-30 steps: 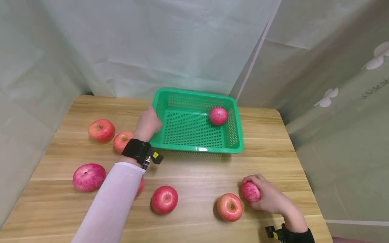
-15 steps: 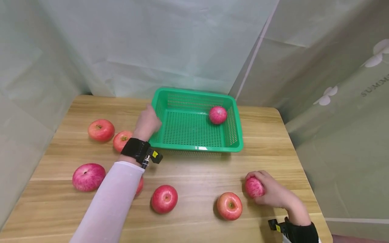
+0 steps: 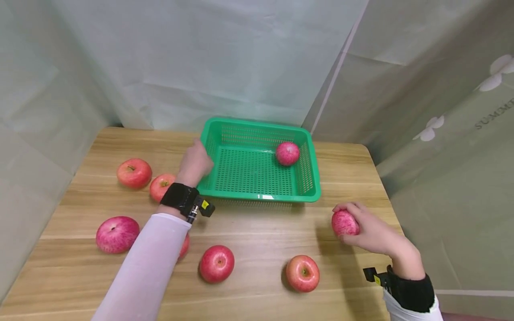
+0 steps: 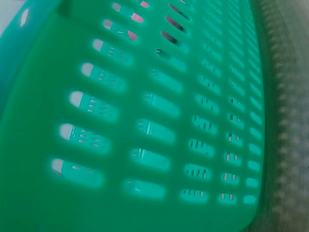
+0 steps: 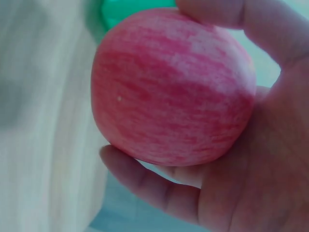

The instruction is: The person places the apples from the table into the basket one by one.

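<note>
My right hand (image 3: 375, 229) holds a streaky pink apple (image 3: 345, 223) between thumb and fingers, up off the table at the right. The right wrist view shows this pink apple (image 5: 174, 92) close, fingers above and below it. At the left end of the green plastic basket (image 3: 257, 196), my left hand (image 3: 195, 163) grips the rim; its fingertips are hidden. One pink apple (image 3: 287, 154) sits inside the basket at the right. The left wrist view is filled by the slotted basket wall (image 4: 130, 116).
A red apple (image 3: 217, 264) and a lighter red apple (image 3: 303, 273) sit near the table's front. On the left are a pink apple (image 3: 118, 234), a red apple (image 3: 134, 173) and others partly behind the left arm. Pale curtains (image 3: 241, 58) hang around the wooden table (image 3: 249, 303).
My right hand has raised the pink apple off the table and carried it up and slightly right, away from the lighter red apple. My left hand has stayed on the basket rim.
</note>
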`<state>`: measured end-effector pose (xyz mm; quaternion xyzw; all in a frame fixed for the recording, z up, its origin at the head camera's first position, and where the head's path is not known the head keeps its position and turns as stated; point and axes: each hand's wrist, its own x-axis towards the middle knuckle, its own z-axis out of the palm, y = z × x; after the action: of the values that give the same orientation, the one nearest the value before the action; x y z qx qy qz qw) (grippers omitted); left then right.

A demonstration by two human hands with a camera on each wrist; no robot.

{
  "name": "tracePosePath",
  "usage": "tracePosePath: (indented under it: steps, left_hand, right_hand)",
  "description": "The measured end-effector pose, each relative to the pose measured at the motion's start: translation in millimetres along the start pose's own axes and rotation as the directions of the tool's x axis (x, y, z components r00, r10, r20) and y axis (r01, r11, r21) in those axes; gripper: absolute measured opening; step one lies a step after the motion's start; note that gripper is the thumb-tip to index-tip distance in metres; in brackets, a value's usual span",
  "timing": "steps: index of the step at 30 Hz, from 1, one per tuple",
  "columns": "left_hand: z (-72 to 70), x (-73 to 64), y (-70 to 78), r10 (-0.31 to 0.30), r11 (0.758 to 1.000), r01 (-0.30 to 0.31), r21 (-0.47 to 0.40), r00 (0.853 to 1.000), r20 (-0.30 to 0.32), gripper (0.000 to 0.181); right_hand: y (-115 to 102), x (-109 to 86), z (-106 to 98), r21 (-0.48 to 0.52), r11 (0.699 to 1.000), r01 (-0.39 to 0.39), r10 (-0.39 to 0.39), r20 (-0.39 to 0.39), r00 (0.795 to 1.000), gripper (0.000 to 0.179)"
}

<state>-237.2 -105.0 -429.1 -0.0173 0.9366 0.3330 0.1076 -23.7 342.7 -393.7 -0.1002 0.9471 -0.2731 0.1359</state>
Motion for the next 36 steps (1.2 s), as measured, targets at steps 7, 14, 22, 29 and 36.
tracePosePath:
  steps: [7,14,22,29,36]
  left_hand:
    - [-1.1,1.9,-3.3,-0.012,1.0,0.012,0.007,1.0,0.007,0.081]
    - [-1.2,2.4,-6.4,-0.007,1.0,0.007,0.016,1.0,-0.002,0.083]
    - [0.3,0.9,-4.7,-0.006,1.0,0.006,0.018,1.0,-0.001,0.086]
    - [0.7,0.0,-3.5,-0.005,1.0,0.006,0.027,1.0,-0.014,0.083]
    - [1.0,0.5,0.8,-0.013,1.0,0.013,0.027,1.0,-0.007,0.087]
  right_hand:
    - [-18.6,19.2,-20.2,-0.06,0.995,0.084,-0.087,-0.053,0.995,0.058]
    - [-40.3,32.3,-26.7,-0.125,0.981,0.148,-0.155,-0.042,0.987,0.058]
    - [-56.2,50.8,-28.2,-0.095,0.977,0.191,-0.194,-0.027,0.981,0.066]
    - [-63.1,74.5,-31.3,-0.099,0.963,0.251,-0.256,-0.042,0.966,0.07]
    - [-60.2,96.1,-30.6,-0.063,0.963,0.261,-0.265,-0.062,0.962,0.068]
